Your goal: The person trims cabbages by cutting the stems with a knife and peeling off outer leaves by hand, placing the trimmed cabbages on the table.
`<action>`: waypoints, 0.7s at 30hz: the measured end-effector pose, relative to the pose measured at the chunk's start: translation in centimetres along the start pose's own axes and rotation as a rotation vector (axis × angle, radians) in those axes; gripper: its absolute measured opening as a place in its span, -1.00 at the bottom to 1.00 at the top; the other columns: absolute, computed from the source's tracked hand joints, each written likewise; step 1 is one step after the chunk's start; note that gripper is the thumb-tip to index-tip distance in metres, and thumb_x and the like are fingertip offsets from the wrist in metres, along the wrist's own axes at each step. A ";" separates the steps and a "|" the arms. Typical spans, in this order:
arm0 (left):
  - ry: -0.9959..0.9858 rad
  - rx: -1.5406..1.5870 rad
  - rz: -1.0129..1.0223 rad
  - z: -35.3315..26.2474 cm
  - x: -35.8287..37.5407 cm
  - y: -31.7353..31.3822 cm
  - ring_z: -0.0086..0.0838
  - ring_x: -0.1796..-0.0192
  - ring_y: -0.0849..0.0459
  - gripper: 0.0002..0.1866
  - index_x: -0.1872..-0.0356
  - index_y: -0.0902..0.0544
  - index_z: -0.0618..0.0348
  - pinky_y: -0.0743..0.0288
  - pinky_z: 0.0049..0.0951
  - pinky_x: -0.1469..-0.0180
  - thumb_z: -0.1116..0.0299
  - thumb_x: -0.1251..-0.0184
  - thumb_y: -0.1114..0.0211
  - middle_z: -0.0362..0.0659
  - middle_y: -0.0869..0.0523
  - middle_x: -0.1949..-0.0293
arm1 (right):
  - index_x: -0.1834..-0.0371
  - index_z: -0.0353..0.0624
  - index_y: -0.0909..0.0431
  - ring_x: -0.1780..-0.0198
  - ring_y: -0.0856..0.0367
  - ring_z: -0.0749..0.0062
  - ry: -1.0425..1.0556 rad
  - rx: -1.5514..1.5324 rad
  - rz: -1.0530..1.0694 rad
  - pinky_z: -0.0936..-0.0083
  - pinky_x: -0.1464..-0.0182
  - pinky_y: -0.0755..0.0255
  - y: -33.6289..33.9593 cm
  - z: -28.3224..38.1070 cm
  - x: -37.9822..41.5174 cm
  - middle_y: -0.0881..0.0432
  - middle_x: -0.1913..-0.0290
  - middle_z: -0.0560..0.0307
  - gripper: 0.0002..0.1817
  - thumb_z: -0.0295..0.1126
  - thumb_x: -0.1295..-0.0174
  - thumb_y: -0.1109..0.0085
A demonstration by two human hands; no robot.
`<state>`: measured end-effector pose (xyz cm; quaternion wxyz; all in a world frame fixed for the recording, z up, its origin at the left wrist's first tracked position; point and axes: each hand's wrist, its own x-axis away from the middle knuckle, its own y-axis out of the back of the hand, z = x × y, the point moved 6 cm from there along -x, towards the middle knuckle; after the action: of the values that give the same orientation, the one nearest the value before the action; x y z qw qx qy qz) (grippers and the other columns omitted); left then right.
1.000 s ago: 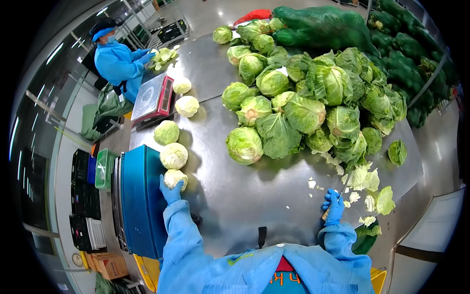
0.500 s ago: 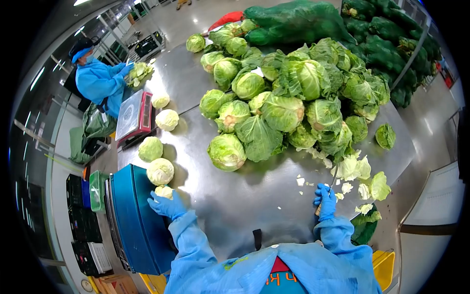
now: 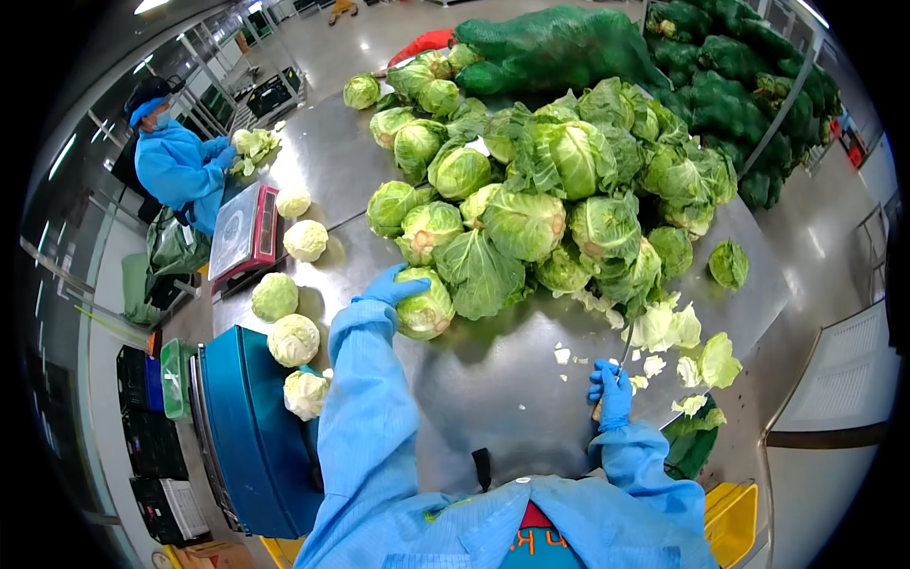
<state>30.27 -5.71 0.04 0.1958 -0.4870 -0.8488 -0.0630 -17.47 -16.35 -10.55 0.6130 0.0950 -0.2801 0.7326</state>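
Note:
My left hand (image 3: pixel 389 286), in a blue glove, lies against the left side of a green cabbage (image 3: pixel 428 311) at the near left of the big cabbage heap (image 3: pixel 555 218), its fingers curved over the top. In my right hand (image 3: pixel 612 389), also gloved, is a knife (image 3: pixel 627 343); its thin blade points away from me, and the fingers are wrapped around the handle. Trimmed leaves (image 3: pixel 671 327) and small white scraps (image 3: pixel 562 357) lie beyond and beside this hand. On the left, a pale trimmed cabbage (image 3: pixel 305 394) sits near my left sleeve.
More trimmed cabbages (image 3: pixel 293 339) line the steel table's (image 3: pixel 474 398) left side, before a red scale (image 3: pixel 248 232). A blue bin (image 3: pixel 251 431) stands below them. Green net sacks (image 3: pixel 559 52) lie at the back. A co-worker (image 3: pixel 180 166) handles leaves at far left.
My left hand has left the trimmed cabbage at the left edge and reached forward and right onto a green cabbage of the heap. My right hand keeps the knife. The view has shifted slightly.

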 end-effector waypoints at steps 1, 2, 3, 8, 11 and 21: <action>0.029 -0.055 -0.007 -0.1 0.9 0.1 -0.29 -0.01 -0.65 -0.36 -0.14 -0.54 0.31 -0.54 -0.31 -0.11 0.33 0.00 -0.57 -0.04 -0.69 0.02 | 0.02 -0.17 -0.54 0.66 -0.34 0.66 0.000 -0.024 0.004 0.71 0.65 -0.26 -0.2 -0.2 0.2 -0.55 0.43 0.22 -0.79 -0.33 -0.39 -0.10; -0.005 -0.052 0.048 0.7 1.5 0.0 -0.29 -0.02 -0.65 -0.37 -0.14 -0.53 0.31 -0.54 -0.31 -0.12 0.33 -0.01 -0.56 -0.04 -0.69 0.03 | 0.01 -0.15 -0.54 0.64 -0.33 0.68 -0.014 -0.031 0.017 0.74 0.63 -0.26 -0.2 -0.5 0.1 -0.54 0.42 0.25 -0.78 -0.29 -0.40 -0.11; 0.029 0.064 0.034 0.5 3.7 -1.5 -0.29 0.00 -0.66 -0.36 -0.14 -0.53 0.32 -0.55 -0.32 -0.11 0.31 0.00 -0.56 -0.04 -0.70 0.04 | 0.01 -0.16 -0.55 0.65 -0.34 0.68 -0.004 -0.022 0.013 0.73 0.64 -0.27 0.0 -0.6 -0.1 -0.55 0.42 0.24 -0.78 -0.30 -0.40 -0.11; -0.183 -0.123 -0.009 4.1 10.7 -8.7 -0.39 0.08 -0.69 -0.37 -0.06 -0.57 0.34 -0.58 -0.37 -0.06 0.23 0.02 -0.59 -0.05 -0.72 0.09 | 0.01 -0.17 -0.56 0.65 -0.37 0.70 0.024 0.052 0.031 0.71 0.64 -0.31 0.0 -0.5 -0.1 -0.59 0.40 0.24 -0.78 -0.31 -0.39 -0.12; -0.157 0.135 -0.149 6.8 14.6 -15.4 -0.42 0.16 -0.71 -0.42 0.02 -0.60 0.38 -0.60 -0.39 0.01 0.20 0.00 -0.58 -0.05 -0.74 0.16 | -0.02 -0.17 -0.56 0.66 -0.37 0.69 -0.032 0.169 0.114 0.72 0.64 -0.29 -1.2 0.3 1.1 -0.60 0.39 0.23 -0.75 -0.30 -0.39 -0.12; -0.644 -0.784 -0.299 5.1 17.8 -28.4 0.01 -0.10 -0.54 -0.33 -0.16 -0.49 0.26 -0.35 -0.13 -0.24 -0.08 -0.20 -0.32 0.22 -0.57 -0.02 | -0.07 -0.30 -0.50 -0.02 -0.54 0.45 0.133 0.178 0.097 0.47 -0.11 -0.45 3.9 3.0 5.2 -0.57 -0.05 0.06 -0.73 -0.41 -0.39 -0.03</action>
<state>-3.29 -4.59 4.76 -0.2828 -0.3920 -0.8389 -0.2502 -23.04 -13.92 -6.69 0.5832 0.0867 -0.1769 0.7881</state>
